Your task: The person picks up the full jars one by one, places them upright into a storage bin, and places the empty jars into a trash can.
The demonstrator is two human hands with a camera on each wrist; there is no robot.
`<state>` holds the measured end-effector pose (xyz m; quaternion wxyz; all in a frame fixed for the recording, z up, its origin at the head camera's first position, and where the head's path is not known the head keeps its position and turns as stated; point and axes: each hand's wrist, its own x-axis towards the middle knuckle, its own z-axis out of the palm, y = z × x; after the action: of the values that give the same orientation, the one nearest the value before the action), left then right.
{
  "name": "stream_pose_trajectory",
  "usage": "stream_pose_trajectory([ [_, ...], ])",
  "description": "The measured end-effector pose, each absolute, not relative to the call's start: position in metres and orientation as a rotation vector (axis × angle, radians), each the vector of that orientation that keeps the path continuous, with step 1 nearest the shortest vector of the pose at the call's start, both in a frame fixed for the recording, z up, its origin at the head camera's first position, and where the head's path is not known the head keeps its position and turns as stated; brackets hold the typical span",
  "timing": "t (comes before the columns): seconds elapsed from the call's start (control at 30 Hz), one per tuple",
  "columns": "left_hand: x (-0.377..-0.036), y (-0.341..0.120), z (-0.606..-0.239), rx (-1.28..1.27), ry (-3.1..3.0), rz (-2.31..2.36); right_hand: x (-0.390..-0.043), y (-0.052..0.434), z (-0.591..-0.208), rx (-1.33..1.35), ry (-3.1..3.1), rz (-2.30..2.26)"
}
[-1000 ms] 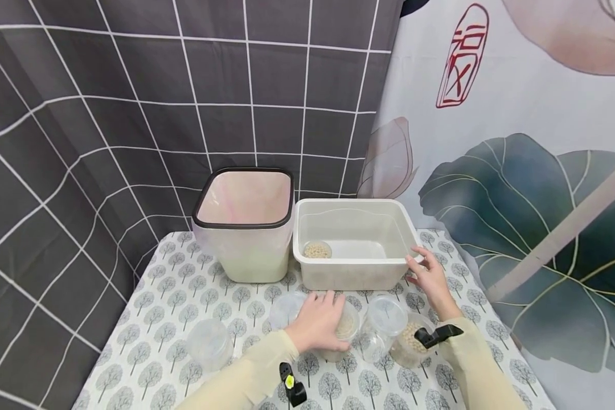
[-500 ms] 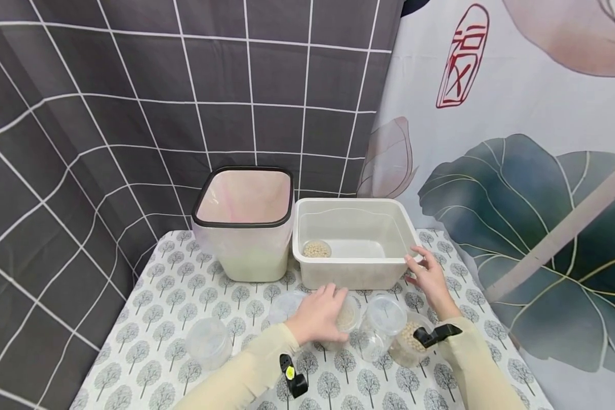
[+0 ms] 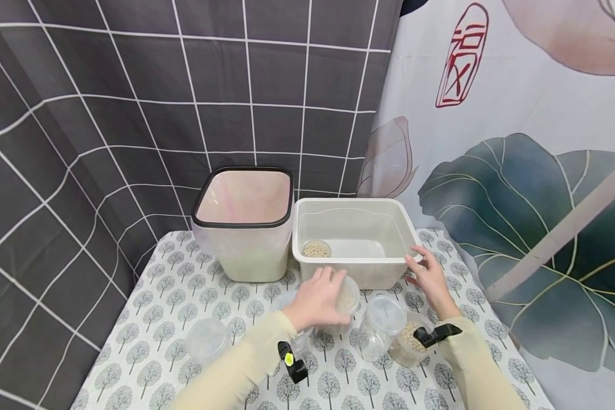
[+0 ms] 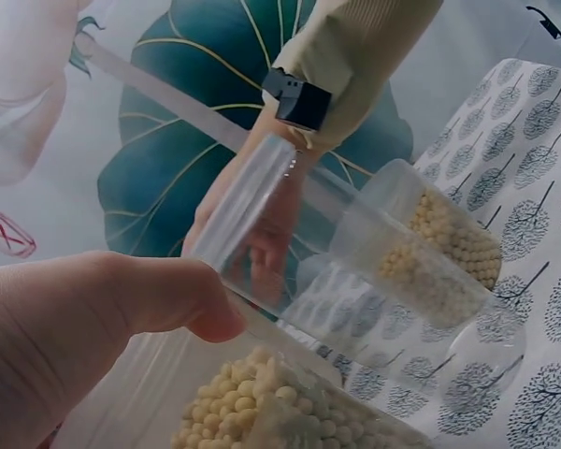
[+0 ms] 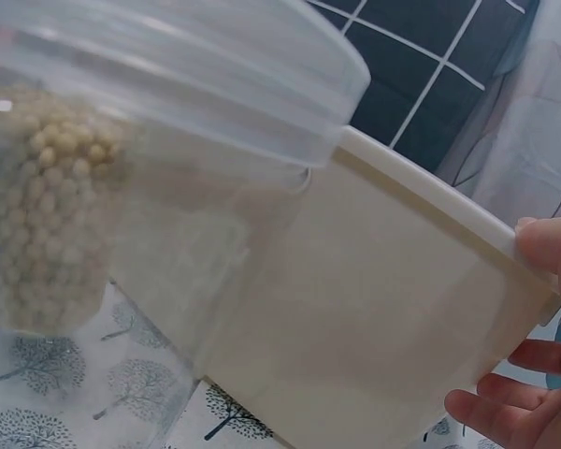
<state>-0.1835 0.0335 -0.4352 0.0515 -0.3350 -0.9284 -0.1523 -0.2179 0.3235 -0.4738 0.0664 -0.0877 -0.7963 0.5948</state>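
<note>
Over the tree-print table (image 3: pixel 148 341) our left hand (image 3: pixel 315 299) grips a bean-filled clear cup (image 3: pixel 344 299), while our relaxed right hand (image 3: pixel 430 279) steadies the white bin (image 3: pixel 356 273).

A clear plastic jar of pale beans (image 3: pixel 344 299), tilted, held above the tablecloth just before the white tub (image 3: pixel 356 273)
</note>
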Motion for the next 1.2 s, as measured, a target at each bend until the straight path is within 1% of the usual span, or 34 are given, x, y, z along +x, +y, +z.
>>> stream_pose_trajectory([
  [0.2, -0.187, 0.033, -0.423, -1.019, -2.768, -0.46, -0.217, 0.324, -0.474, -0.272, -2.41, 1.794],
  [0.5, -0.198, 0.035, -0.39, -1.091, -2.73, -0.452, -0.218, 0.327, -0.475, -0.257, -2.419, 1.779],
  [0.67, -0.205, 0.034, -0.37, -1.095, -2.726, -0.474, -0.233, 0.343, -0.5, -0.177, -2.363, 1.819],
  [0.73, -0.208, 0.033, -0.362, -1.092, -2.715, -0.486, -0.242, 0.355, -0.518, -0.111, -2.291, 1.886],
  [0.9, -0.214, 0.032, -0.347, -1.102, -2.681, -0.551, -0.233, 0.342, -0.502, -0.154, -2.325, 1.838],
  [0.97, -0.216, 0.034, -0.343, -1.109, -2.67, -0.575, -0.222, 0.328, -0.482, -0.216, -2.391, 1.779],
  [1.2, -0.219, 0.041, -0.332, -1.108, -2.656, -0.632, -0.218, 0.324, -0.474, -0.25, -2.414, 1.786],
])
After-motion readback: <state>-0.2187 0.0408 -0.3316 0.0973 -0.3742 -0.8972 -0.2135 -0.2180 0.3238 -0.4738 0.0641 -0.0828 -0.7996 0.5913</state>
